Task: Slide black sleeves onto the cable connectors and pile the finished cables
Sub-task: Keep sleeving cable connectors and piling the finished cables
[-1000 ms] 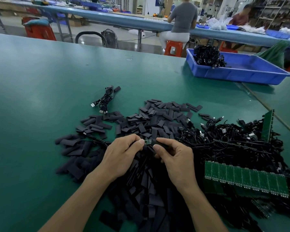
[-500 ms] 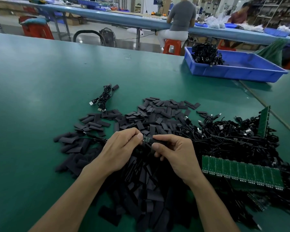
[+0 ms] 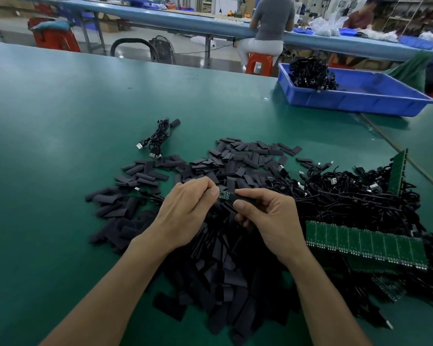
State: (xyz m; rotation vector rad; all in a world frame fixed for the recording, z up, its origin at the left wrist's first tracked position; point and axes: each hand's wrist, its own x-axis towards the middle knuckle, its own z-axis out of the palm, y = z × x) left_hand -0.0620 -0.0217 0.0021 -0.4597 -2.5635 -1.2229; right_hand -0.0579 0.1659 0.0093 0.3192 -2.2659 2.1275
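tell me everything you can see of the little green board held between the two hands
The small green board is a tiny bare circuit board, green with pale pads and dark specks. It is held roughly level above the heap of loose sleeves. Only a short stretch shows. The left hand pinches its left end, and its right end disappears at the mouth of a black sleeve gripped by the right hand. How far it is in cannot be told.

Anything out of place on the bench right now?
One green board strip stands on edge, tilted, in the cable tangle at right, while a second strip lies flat on it. Otherwise just loose sleeves.
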